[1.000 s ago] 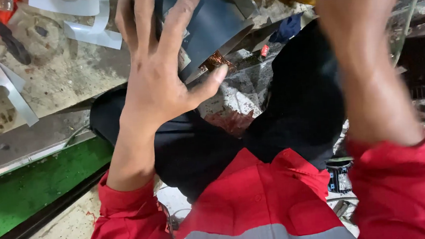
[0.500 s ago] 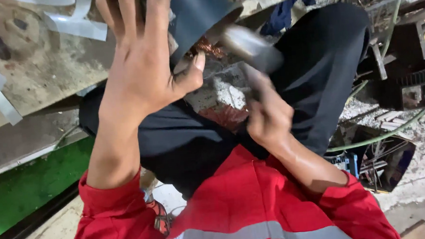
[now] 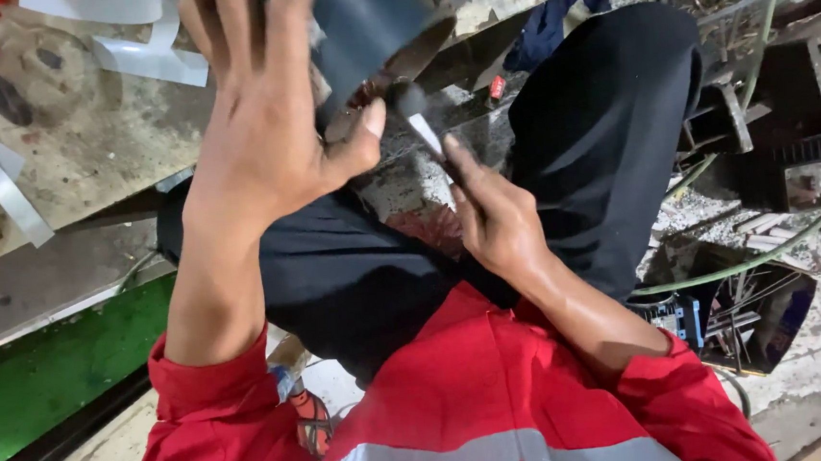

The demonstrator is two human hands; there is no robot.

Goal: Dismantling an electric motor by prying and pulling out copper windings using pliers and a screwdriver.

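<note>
Hands: 2 | left hand point(image 3: 265, 144) steadies 1 grey pipe point(image 3: 372, 21) | right hand point(image 3: 496, 220) grips 1 tool point(image 3: 419, 119)

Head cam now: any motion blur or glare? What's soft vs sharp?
Head view: left hand blurred at the fingertips; the small tool in the right hand smeared, its kind unclear. Dark cylinder soft, with mild sheen. Red sleeves and floor sharper; lighting even.

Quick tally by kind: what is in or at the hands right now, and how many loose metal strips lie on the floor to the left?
Dark grey metal cylinder, steadied by the left hand: 1
Small tool with a blurred dark head, held in the right hand: 1
Pale metal strips on the floor: 3 (one, one, one)
Total: 5
</note>
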